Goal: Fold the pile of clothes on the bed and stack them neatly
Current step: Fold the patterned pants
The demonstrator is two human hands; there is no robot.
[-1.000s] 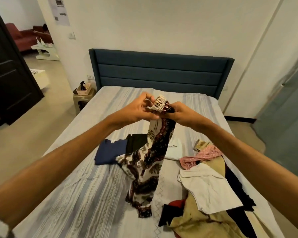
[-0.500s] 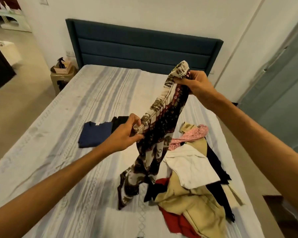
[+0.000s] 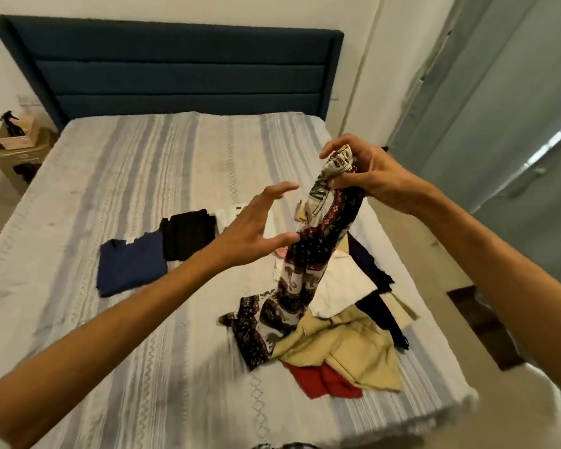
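Observation:
My right hand grips the top end of a patterned maroon, black and cream garment, which hangs down with its lower end resting on the bed. My left hand hovers just left of the garment with fingers spread, the thumb near the cloth but not gripping it. Below and right lies the unfolded pile: a beige garment, a white piece, a red piece and dark cloth. A folded navy shirt, a folded black item and a white item lie side by side mid-bed.
A dark blue padded headboard stands at the far end of the bed. A small bedside stand with a basket sits at the left. Grey-green wardrobe doors line the right wall, close to the bed's right edge.
My left hand has let go of the patterned garment and opened. My right hand has come down lower with the garment's top end, and the cloth's bottom now lies on the bed.

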